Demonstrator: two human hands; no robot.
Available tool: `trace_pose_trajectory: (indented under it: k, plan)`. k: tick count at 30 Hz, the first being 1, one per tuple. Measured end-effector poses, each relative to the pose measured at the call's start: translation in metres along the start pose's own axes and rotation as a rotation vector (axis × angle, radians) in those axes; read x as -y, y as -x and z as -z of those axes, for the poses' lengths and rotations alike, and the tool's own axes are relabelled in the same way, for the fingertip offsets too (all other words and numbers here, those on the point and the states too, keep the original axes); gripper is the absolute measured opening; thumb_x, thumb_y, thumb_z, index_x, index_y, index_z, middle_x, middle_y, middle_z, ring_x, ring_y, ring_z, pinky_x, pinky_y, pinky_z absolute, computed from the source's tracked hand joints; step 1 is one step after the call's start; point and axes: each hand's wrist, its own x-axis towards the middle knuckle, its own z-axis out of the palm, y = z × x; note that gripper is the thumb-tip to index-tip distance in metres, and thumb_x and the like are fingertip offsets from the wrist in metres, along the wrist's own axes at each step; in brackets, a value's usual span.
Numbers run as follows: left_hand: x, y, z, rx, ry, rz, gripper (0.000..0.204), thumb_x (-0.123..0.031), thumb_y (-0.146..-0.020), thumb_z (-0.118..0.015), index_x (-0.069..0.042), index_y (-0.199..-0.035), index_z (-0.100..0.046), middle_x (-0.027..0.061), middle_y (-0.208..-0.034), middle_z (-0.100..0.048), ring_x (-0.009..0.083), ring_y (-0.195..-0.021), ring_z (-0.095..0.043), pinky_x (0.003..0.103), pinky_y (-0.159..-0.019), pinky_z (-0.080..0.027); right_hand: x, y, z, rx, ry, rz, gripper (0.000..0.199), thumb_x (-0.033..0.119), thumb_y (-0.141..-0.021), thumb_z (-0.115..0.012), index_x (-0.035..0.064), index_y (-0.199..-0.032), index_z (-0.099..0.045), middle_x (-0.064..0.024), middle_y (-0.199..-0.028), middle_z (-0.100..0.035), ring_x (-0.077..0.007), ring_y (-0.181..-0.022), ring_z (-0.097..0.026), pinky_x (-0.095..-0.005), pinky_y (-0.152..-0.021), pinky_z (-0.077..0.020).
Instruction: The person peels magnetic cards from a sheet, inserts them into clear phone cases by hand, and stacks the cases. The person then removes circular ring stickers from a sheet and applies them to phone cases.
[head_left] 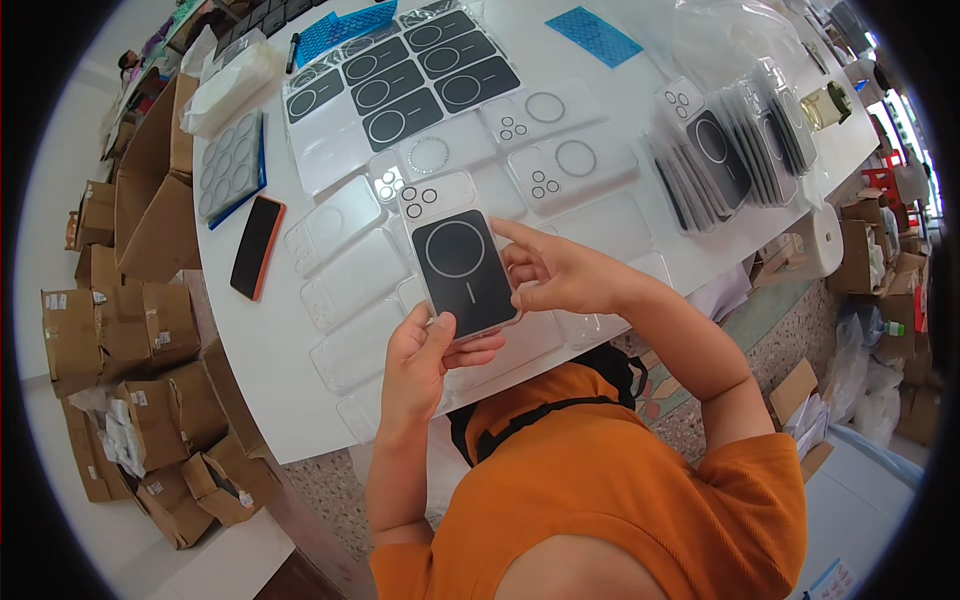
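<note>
A clear phone case (437, 197) with a black card (467, 283) on its back, marked with a white ring and short line, is held over the table. My left hand (422, 352) is closed round its lower end, thumb on the front. Along its right edge, my right hand (565, 270) grips with curled fingers, the index finger near the upper corner. Several other clear cases lie flat beneath and around it, such as one with a ring (573, 170) to the right. Sheets of black ring-marked cards (402, 120) lie beyond them.
Rows of carded cases (715, 150) stand at the right. An orange-edged phone (257, 248) and a sheet of grey discs (231, 165) lie at the left. A blue sheet (595, 37) is at the back. Cardboard boxes (155, 325) are piled beside the table (265, 375).
</note>
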Motion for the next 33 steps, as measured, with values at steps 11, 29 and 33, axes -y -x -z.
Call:
trace_pose_trajectory:
  k: [11, 29, 33]
  plan:
    - [0.0, 0.0, -0.007, 0.006, -0.016, -0.017, 0.034, -0.021, -0.1, -0.04, 0.007, -0.118, -0.042, 0.0253, -0.105, -0.063, 0.0302, -0.089, -0.068, 0.032, -0.074, -0.057, 0.008, 0.004, 0.001, 0.025, -0.046, -0.02, 0.091, -0.012, -0.071, -0.048, 0.008, -0.15, -0.007, -0.012, -0.103, -0.055, -0.0161, -0.092, -0.057, -0.0278, -0.078, -0.0489]
    - [0.001, -0.001, -0.012, -0.035, -0.013, -0.03, 0.031, -0.019, -0.099, -0.041, 0.006, -0.116, -0.045, 0.0251, -0.101, -0.064, 0.0284, -0.083, -0.069, 0.03, -0.068, -0.058, 0.016, 0.002, 0.003, 0.017, 0.051, -0.103, 0.093, -0.011, -0.07, -0.048, 0.0108, -0.15, -0.008, -0.0097, -0.095, -0.055, -0.0144, -0.084, -0.057, -0.0286, -0.074, -0.0511]
    - [0.001, -0.001, -0.013, -0.034, -0.035, -0.043, 0.031, -0.02, -0.098, -0.041, 0.006, -0.116, -0.045, 0.025, -0.101, -0.064, 0.0287, -0.083, -0.069, 0.031, -0.069, -0.058, 0.017, 0.002, 0.002, 0.032, 0.07, -0.086, 0.095, -0.011, -0.07, -0.05, 0.0111, -0.15, -0.006, -0.0098, -0.097, -0.055, -0.0145, -0.084, -0.056, -0.0287, -0.073, -0.0512]
